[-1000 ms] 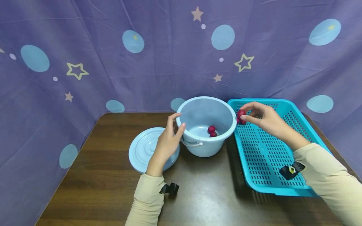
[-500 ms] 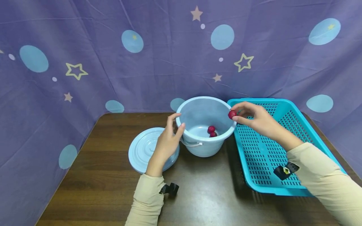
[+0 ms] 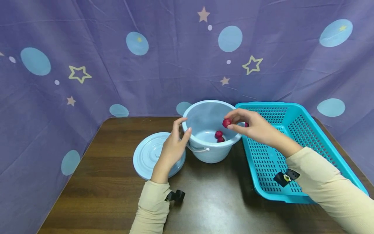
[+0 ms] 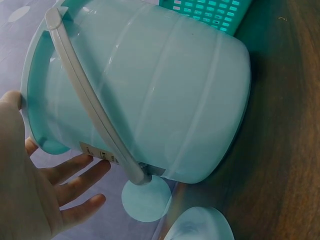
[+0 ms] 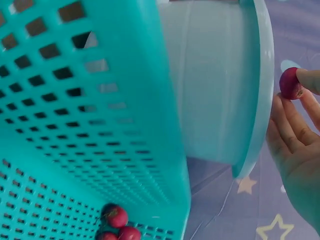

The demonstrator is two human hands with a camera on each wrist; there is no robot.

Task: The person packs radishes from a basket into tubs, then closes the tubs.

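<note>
In the head view a light blue bucket (image 3: 208, 152) stands upright, with two small red radishes (image 3: 218, 134) on its bottom. My left hand (image 3: 170, 146) holds its left rim; in the left wrist view the thumb lies at the rim and other fingers (image 4: 82, 182) extend along the outer wall. Above the bucket's opening, my right hand (image 3: 251, 126) pinches one radish (image 3: 226, 123) between thumb and fingertips. That radish (image 5: 290, 84) also shows in the right wrist view. A turquoise basket (image 3: 270, 193) stands right of the bucket, with several radishes (image 5: 117, 217) in a corner.
A round light blue lid (image 3: 146, 154) lies on the wooden table (image 3: 111, 182), left of the bucket and partly behind my left forearm. The bucket's white handle (image 4: 87, 95) hangs down its side. A purple patterned curtain (image 3: 169, 71) hangs behind the table.
My right hand has moved left with a radish, from over the basket's left side across the rim to above the bucket's opening. My left hand and the bucket have stayed in place.
</note>
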